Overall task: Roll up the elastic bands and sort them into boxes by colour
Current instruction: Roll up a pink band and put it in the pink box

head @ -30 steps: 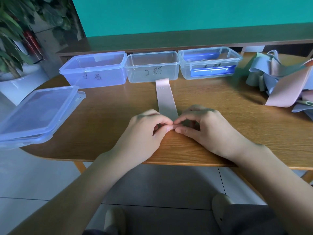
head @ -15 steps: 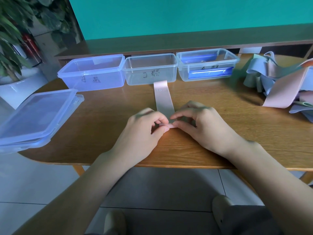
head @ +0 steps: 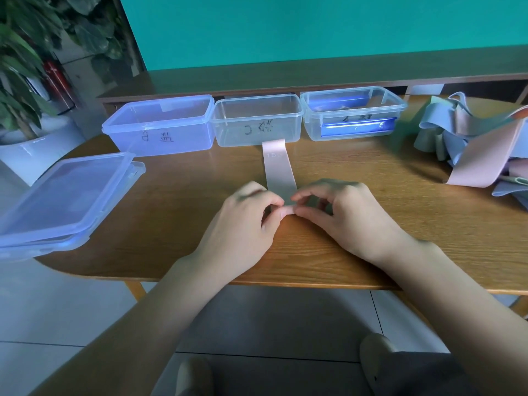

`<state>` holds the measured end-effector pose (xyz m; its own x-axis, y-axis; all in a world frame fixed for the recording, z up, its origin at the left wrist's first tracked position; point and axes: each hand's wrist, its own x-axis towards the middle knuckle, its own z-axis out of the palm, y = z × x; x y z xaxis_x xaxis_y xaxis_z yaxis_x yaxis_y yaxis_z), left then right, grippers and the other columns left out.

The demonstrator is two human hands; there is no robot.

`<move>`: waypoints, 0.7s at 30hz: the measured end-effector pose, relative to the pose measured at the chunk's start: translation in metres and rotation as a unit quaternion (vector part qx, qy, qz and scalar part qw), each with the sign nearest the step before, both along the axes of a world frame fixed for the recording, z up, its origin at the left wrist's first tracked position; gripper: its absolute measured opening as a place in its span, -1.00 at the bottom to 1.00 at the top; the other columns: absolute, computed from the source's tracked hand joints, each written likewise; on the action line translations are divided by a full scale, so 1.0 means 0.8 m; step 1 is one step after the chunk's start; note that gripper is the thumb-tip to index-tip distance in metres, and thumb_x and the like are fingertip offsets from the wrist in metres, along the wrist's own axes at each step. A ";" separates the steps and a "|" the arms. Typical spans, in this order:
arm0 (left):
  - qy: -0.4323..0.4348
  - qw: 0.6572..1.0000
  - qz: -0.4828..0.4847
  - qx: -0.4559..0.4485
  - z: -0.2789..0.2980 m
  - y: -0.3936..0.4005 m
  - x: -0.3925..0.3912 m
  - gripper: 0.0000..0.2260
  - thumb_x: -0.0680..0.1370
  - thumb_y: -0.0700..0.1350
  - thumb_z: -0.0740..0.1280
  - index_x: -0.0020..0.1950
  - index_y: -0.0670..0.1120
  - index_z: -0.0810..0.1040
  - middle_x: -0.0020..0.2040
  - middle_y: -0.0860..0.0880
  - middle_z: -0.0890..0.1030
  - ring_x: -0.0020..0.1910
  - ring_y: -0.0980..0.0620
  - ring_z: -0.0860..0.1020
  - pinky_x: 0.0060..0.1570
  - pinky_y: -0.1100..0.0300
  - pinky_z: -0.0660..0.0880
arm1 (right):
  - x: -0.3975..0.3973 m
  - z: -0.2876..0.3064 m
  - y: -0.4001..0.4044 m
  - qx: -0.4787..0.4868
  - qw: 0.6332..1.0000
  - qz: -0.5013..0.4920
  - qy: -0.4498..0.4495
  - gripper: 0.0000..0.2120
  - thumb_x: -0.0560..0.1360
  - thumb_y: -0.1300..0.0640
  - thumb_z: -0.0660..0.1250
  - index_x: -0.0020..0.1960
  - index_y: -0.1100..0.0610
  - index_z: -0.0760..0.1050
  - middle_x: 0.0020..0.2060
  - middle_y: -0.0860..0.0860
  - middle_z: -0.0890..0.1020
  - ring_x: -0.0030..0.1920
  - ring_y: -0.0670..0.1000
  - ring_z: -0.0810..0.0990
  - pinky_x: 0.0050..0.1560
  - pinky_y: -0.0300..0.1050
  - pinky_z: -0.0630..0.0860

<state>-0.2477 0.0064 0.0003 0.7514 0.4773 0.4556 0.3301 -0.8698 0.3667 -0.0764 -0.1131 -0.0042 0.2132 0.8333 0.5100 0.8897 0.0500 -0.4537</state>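
Observation:
A pink elastic band (head: 278, 167) lies flat on the wooden table (head: 171, 212), running from my hands to the foot of the middle box. My left hand (head: 243, 221) and my right hand (head: 343, 215) meet at its near end, thumbs and forefingers pinching the rolled-up end, which is mostly hidden by my fingers. Three open plastic boxes stand in a row at the back: a bluish left box (head: 163, 127), a clear middle box (head: 258, 121), and a right box (head: 353, 112) with something blue inside.
A heap of loose pink, blue and grey-green bands (head: 471, 144) lies at the table's right end. Stacked box lids (head: 63, 198) overhang the left edge. A potted plant (head: 25, 81) stands off the table at the left. A bench runs behind the boxes.
My hands have crept a little away from me along the pink band, and the flat stretch left between them and the middle box has grown shorter.

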 end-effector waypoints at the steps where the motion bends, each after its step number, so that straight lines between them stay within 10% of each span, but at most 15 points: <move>1: -0.003 1.000 -0.003 0.001 0.001 0.000 0.000 -0.76 0.60 0.09 0.31 0.17 0.01 0.64 0.08 0.11 0.54 -0.08 0.15 0.53 -0.05 0.21 0.53 | 0.001 0.000 0.001 -0.001 1.000 -0.005 -0.002 -0.85 0.53 0.03 0.46 0.08 0.01 0.67 -0.10 -0.19 0.67 -0.21 -0.13 0.56 -0.09 -0.46 0.41; 21: 0.010 1.000 0.000 -0.010 0.001 0.015 0.012 -0.76 0.59 -0.05 0.38 0.26 0.06 0.59 0.13 0.11 0.54 0.06 0.18 0.48 0.05 0.30 0.42 | 0.003 0.000 0.018 -0.045 0.998 -0.045 -0.003 -0.79 0.58 -0.04 0.34 0.13 0.00 0.66 -0.01 -0.06 0.57 -0.07 0.01 0.58 0.00 0.10 0.57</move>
